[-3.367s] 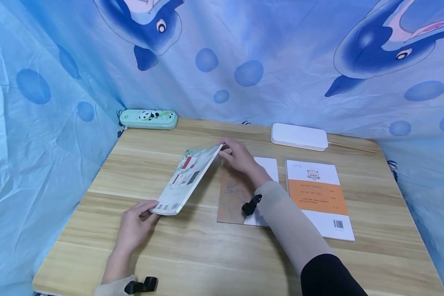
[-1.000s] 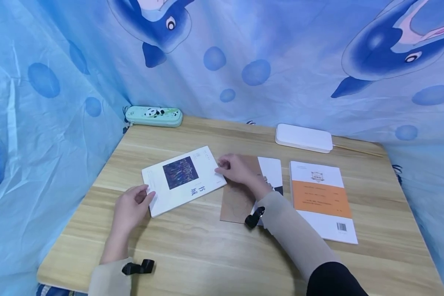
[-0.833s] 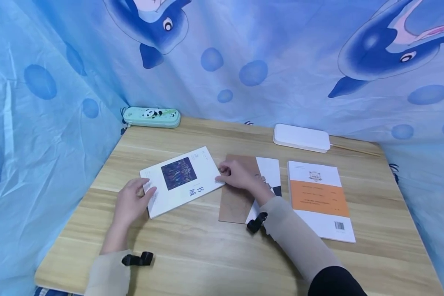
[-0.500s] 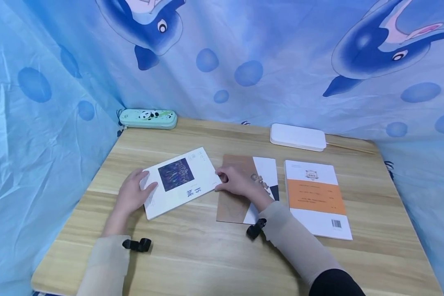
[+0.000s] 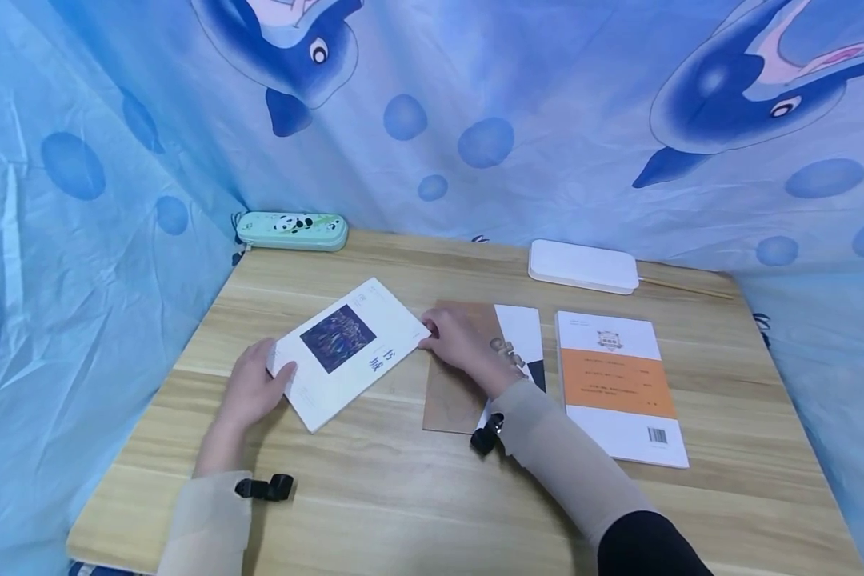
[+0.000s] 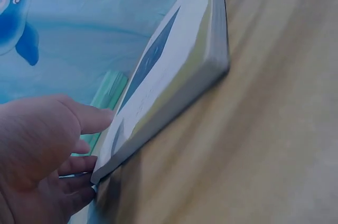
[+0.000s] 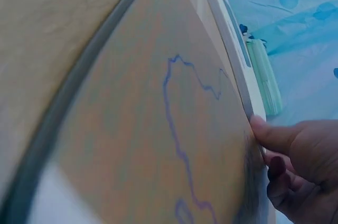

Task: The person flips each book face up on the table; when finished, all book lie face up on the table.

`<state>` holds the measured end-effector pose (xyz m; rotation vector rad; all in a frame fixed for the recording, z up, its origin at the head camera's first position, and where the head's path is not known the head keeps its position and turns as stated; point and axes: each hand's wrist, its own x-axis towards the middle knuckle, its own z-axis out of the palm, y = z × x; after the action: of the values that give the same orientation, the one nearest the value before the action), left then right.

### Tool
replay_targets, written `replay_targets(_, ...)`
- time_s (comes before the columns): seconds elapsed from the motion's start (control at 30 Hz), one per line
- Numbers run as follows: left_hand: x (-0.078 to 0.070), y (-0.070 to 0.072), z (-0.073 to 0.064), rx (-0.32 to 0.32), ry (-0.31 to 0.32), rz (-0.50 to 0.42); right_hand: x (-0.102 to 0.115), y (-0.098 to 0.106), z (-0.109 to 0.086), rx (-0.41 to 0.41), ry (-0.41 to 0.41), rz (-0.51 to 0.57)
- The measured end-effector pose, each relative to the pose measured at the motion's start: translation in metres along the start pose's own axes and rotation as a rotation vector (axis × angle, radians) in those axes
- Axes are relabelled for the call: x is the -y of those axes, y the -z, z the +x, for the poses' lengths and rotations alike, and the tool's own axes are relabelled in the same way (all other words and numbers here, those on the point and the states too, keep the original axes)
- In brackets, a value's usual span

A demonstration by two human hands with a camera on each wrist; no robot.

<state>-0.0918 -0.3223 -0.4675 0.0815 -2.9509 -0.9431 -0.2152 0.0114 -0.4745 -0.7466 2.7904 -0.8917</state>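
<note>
A white book [image 5: 363, 356] with a dark square picture on its cover lies turned at a slant on the left half of the table. My left hand [image 5: 254, 384] holds its left edge, thumb on the cover and fingers at the edge, as the left wrist view also shows. The far right corner is pinched by my right hand [image 5: 461, 340], over a brown and white book [image 5: 457, 392]. In the right wrist view the thumb [image 7: 269, 134] presses against the white book's edge. Part of the brown book is hidden under my right hand and wrist.
A white and orange book [image 5: 619, 376] lies to the right. At the back stand a mint pencil case [image 5: 291, 232] with pandas and a flat white box [image 5: 583, 266], a thin stick beside it. A blue dolphin-print curtain [image 5: 432, 96] borders the wooden table [image 5: 403, 504].
The book was tilted up showing its other cover; it then came down with the picture side up. Since then it has turned anticlockwise, and my left hand has taken hold of its left edge.
</note>
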Motion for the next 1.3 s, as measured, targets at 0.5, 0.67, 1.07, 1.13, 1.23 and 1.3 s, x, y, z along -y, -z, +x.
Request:
replay_targets(0.5, -0.003, -0.001, -0.035, 0.086, 0.084, -0.096, 0.006, -0.004, 0.013, -0.039, -0.059, 0.095)
replay_targets(0.67, -0.008, -0.011, -0.043, 0.068, 0.062, -0.138, 0.003, -0.005, 0.018, 0.018, -0.038, 0.054)
replay_targets(1.07, -0.014, -0.022, -0.048, -0.001, 0.011, -0.094, 0.002, -0.006, 0.029, 0.077, 0.019, -0.055)
replay_targets(1.13, -0.014, -0.022, -0.049, -0.007, 0.009, -0.092, 0.002, -0.005, 0.030, 0.079, 0.023, -0.057)
replay_targets(1.23, -0.012, -0.021, -0.049, 0.002, 0.017, -0.093, 0.001, -0.004, 0.030, 0.091, 0.022, -0.034)
replay_targets(1.3, -0.012, -0.019, -0.050, 0.018, 0.029, -0.098, 0.001, -0.003, 0.028, 0.100, 0.024, 0.005)
